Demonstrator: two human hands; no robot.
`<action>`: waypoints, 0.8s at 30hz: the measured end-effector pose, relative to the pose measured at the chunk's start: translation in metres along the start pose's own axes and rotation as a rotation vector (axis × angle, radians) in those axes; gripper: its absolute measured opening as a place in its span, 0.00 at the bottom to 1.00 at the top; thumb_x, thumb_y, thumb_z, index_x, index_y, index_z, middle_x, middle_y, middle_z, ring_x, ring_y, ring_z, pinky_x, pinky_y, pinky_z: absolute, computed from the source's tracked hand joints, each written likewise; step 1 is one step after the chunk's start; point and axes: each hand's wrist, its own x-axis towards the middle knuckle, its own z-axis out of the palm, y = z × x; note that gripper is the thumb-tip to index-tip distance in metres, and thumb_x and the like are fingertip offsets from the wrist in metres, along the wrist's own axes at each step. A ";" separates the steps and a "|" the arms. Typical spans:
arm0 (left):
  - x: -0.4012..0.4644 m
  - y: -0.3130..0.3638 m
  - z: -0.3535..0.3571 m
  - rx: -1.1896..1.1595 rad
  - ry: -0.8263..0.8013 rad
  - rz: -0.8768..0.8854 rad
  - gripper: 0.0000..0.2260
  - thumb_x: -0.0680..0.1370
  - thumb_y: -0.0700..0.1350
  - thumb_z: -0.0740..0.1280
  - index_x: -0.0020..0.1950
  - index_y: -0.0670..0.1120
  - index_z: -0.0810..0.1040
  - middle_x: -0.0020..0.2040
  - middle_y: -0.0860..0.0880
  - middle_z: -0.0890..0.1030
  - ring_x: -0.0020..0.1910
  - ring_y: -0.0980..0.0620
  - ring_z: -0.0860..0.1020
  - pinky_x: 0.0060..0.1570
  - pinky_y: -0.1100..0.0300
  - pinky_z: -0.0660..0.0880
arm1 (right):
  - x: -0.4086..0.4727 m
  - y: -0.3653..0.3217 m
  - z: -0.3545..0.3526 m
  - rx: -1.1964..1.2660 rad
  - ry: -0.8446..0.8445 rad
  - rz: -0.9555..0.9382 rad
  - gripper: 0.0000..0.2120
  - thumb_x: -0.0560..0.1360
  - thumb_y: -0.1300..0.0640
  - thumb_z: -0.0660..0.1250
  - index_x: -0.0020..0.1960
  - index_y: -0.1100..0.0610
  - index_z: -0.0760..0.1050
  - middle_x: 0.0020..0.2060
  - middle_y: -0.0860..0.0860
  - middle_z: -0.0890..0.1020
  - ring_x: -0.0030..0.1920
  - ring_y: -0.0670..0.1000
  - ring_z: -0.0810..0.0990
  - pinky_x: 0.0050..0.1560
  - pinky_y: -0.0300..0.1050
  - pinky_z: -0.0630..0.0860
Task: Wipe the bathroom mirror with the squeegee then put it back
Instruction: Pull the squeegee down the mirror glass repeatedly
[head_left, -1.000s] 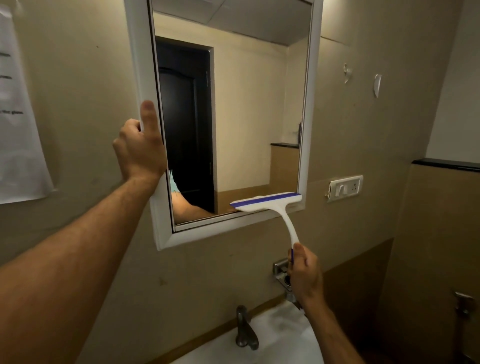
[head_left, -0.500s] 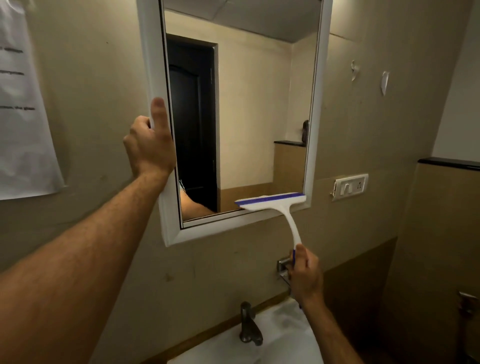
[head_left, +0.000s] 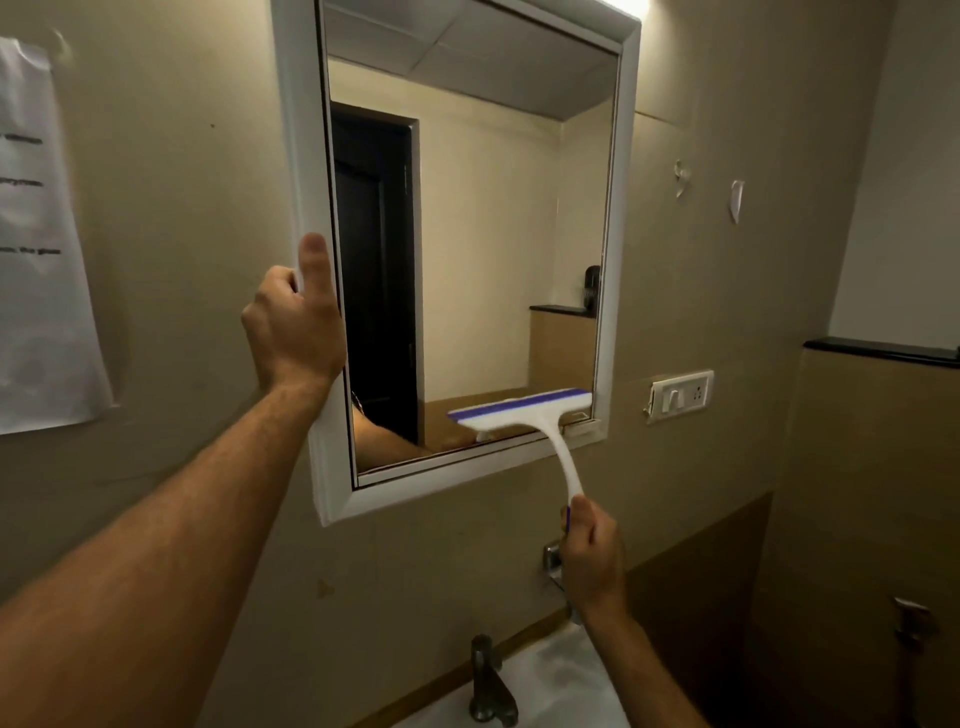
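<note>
Gripping the squeegee handle low, right hand fingers curled tight around it.
Blade sits at the mirror glass's bottom right corner; left hand clasps the left frame edge, thumb upright. Sink and tap below, beige wall.

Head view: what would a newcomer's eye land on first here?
The white-framed mirror fills the middle of the wall. The left hand grips its left frame edge, and the right hand holds a white squeegee whose blue-striped blade sits at the glass's lower right corner. Below, a tap stands at a white sink.
</note>
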 end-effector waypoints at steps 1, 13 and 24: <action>0.000 0.000 0.000 -0.001 0.000 0.003 0.24 0.81 0.63 0.50 0.33 0.48 0.63 0.30 0.52 0.66 0.28 0.59 0.63 0.25 0.80 0.61 | -0.005 0.003 0.000 -0.006 -0.002 -0.003 0.20 0.78 0.41 0.51 0.37 0.54 0.70 0.28 0.52 0.70 0.27 0.50 0.69 0.27 0.45 0.68; 0.000 -0.002 -0.002 0.015 0.016 0.018 0.27 0.80 0.64 0.49 0.39 0.43 0.69 0.36 0.45 0.71 0.37 0.47 0.67 0.35 0.60 0.55 | 0.070 -0.069 -0.003 -0.005 0.085 -0.104 0.18 0.80 0.42 0.50 0.44 0.50 0.72 0.31 0.50 0.73 0.30 0.46 0.72 0.27 0.40 0.69; -0.003 0.000 -0.003 -0.006 0.037 0.038 0.27 0.81 0.63 0.50 0.38 0.41 0.69 0.31 0.49 0.68 0.33 0.48 0.65 0.30 0.60 0.51 | 0.054 -0.045 -0.015 -0.042 0.089 -0.203 0.17 0.79 0.42 0.52 0.38 0.49 0.70 0.25 0.47 0.70 0.23 0.42 0.68 0.21 0.35 0.63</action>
